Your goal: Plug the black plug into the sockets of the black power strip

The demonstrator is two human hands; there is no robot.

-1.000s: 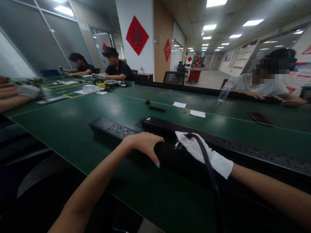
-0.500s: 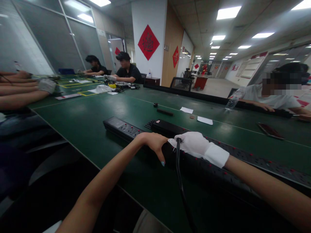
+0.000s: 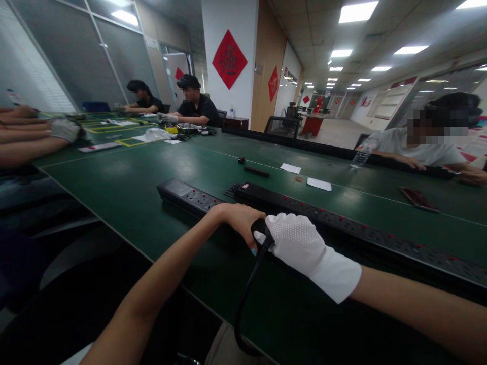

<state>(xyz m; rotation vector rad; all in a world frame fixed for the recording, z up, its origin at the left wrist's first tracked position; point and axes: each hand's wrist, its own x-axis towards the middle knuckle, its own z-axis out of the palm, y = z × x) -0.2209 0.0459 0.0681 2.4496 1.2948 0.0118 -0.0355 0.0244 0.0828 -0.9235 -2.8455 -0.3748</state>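
Cable [image 3: 251, 276] swung toward left hand [image 3: 240, 218] gripping power strip [image 3: 186, 195]; right hand [image 3: 294, 235] clutches its end, probably plugging, so gotta brace firmly.

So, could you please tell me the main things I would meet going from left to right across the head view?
A co-worker's gloved hand, near power strip's exposed end, bare left hand, gloved right hand, plastic bottle, dark phone.

This looked like an office: rows of ceiling light panels [image 3: 358, 11] ran far back, a glass partition [image 3: 125, 56] lined the left side, red diamond-shaped hangings [image 3: 230, 59] added decoration, and a mesh-backed chair [image 3: 282, 128] and several seated people [image 3: 200, 109] surrounded a large green surface [image 3: 182, 165] bearing power strips [image 3: 190, 196].
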